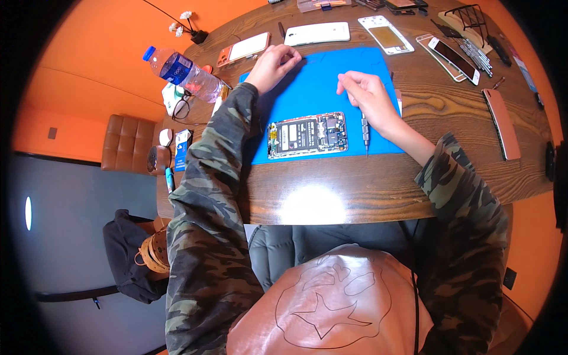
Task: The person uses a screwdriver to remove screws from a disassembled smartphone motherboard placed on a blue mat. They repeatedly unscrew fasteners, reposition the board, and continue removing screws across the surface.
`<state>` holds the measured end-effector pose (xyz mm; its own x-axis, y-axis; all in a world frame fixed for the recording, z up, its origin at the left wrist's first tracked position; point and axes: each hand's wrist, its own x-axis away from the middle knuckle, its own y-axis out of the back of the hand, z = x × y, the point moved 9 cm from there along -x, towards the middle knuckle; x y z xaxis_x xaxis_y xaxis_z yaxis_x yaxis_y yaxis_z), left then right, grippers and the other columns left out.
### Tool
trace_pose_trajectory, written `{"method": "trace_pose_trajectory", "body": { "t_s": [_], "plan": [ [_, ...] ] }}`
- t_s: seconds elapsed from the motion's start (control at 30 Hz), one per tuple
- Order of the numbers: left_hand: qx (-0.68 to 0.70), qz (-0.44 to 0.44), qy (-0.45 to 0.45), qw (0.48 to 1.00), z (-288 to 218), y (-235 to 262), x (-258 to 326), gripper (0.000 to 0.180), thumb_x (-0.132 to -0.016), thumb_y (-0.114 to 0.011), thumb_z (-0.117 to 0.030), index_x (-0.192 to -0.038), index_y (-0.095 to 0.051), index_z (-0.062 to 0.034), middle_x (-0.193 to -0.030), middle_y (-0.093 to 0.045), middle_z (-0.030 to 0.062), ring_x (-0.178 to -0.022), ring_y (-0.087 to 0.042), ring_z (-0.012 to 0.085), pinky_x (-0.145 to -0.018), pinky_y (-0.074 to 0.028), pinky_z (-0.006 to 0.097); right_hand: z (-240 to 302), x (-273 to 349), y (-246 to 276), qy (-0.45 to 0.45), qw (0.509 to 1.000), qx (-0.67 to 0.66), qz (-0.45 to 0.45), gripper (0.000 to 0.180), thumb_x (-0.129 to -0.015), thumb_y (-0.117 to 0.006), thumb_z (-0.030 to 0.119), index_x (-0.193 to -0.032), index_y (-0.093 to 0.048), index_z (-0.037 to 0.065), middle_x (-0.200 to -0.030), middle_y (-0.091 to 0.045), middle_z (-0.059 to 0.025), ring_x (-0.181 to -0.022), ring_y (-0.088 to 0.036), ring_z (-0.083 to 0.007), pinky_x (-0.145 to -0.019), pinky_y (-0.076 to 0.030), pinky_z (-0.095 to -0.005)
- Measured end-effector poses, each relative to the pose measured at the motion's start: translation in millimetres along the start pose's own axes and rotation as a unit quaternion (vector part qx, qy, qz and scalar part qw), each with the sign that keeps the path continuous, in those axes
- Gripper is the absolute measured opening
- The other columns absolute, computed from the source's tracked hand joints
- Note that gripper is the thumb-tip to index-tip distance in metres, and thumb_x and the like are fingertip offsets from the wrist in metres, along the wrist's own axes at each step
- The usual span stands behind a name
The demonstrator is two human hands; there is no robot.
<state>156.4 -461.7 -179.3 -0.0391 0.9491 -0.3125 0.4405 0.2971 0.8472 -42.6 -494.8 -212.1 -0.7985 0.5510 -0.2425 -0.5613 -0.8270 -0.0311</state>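
Note:
An opened smartphone (307, 136) lies near the front of the blue mat (319, 77), its battery and circuit boards exposed. My left hand (273, 68) is over the mat's far left corner, fingers curled and closed; whatever they may hold is hidden. Above the right part of the mat is my right hand (368, 97), its fingertips drawn together in a pinch. Anything between them is too small to make out. Just below that hand, right of the opened phone, a slim silver screwdriver (365, 136) points toward the table's front edge.
A water bottle (183, 74) leans beside my left forearm, near eyeglasses (181, 107). Along the back lie a white phone (316, 34) and a white phone housing (386, 34). Farther right are another phone (454, 61), a bundle of metal tools (475, 56) and a pink phone (502, 124).

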Motion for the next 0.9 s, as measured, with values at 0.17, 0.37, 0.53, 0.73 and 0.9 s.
{"method": "trace_pose_trajectory", "body": {
  "t_s": [0.17, 0.37, 0.53, 0.73, 0.9],
  "plan": [
    [-0.053, -0.005, -0.064, 0.997, -11, -6, -11, 0.017, -0.094, -0.066, -0.024, -0.101, -0.071, -0.0088, -0.094, -0.063, 0.0083, -0.087, -0.057, 0.0242, -0.082, -0.047, 0.036, -2, 0, 1, -0.015, 1.0, 0.003, 0.004, 0.036, -0.103, -0.052, 0.031, -0.081, -0.063, 0.006, -0.061, -0.04, 0.0068, -0.057, -0.033, -0.0027, -0.052, -0.025, -0.0218],
    [0.001, -0.012, -0.021, 1.0, -6, 4, 0, 0.017, -0.094, -0.066, -0.025, -0.1, -0.071, -0.01, -0.095, -0.061, 0.0069, -0.087, -0.056, 0.0237, -0.083, -0.046, 0.037, -2, 2, -2, -0.023, 1.0, 0.009, 0.012, 0.035, -0.104, -0.052, 0.03, -0.081, -0.063, 0.006, -0.061, -0.04, 0.0064, -0.057, -0.033, -0.0027, -0.052, -0.025, -0.0217],
    [0.002, -0.045, -0.027, 0.999, -5, 4, 3, 0.019, -0.094, -0.066, -0.026, -0.099, -0.071, -0.0083, -0.092, -0.06, 0.0072, -0.088, -0.056, 0.0223, -0.082, -0.046, 0.036, -1, 2, -2, -0.022, 1.0, -0.005, 0.011, 0.035, -0.104, -0.052, 0.029, -0.081, -0.063, 0.006, -0.06, -0.039, 0.0073, -0.056, -0.031, -0.0021, -0.051, -0.023, -0.0213],
    [-0.01, -0.053, -0.011, 0.998, -2, 6, 1, 0.02, -0.095, -0.066, -0.024, -0.101, -0.069, -0.0052, -0.093, -0.062, 0.006, -0.085, -0.057, 0.0193, -0.078, -0.048, 0.033, 1, 1, -2, -0.007, 1.0, -0.005, 0.003, 0.035, -0.104, -0.052, 0.029, -0.081, -0.063, 0.006, -0.058, -0.037, 0.0079, -0.053, -0.03, -0.0016, -0.051, -0.022, -0.021],
    [0.067, -0.05, 0.065, 0.994, -22, 26, 24, 0.024, -0.099, -0.061, -0.022, -0.106, -0.067, 0.0002, -0.102, -0.067, 0.0032, -0.089, -0.06, 0.0106, -0.082, -0.048, 0.027, 5, 4, 3, -0.004, 0.999, -0.031, -0.016, 0.037, -0.103, -0.053, 0.028, -0.076, -0.061, 0.004, -0.059, -0.038, 0.0063, -0.055, -0.033, -0.0024, -0.05, -0.025, -0.0223]
  ]
}}
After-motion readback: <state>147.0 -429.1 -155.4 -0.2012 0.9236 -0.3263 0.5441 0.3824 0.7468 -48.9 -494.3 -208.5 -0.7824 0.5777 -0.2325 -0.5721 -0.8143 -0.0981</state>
